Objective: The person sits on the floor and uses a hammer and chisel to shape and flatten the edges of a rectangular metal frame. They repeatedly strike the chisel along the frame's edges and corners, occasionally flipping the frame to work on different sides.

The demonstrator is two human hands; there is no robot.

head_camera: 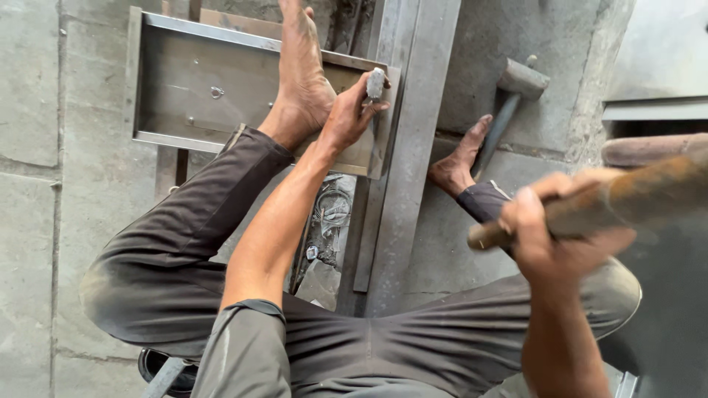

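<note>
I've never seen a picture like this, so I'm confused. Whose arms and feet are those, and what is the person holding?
The camera sits on a person's head and looks down, so you see their own arms, legs and bare feet. They sit low over a grey stone floor. Their left hand pinches a small grey metal piece upright on the corner of a flat grey metal tray. Their left foot rests on that tray. Their right hand, fingers wrapped tight, grips a rusty brown handle; it is blurred, and its end is out of the picture. A long grey steel bar lies between the feet. Near the right foot lies a hammer with a dark handle.
</note>
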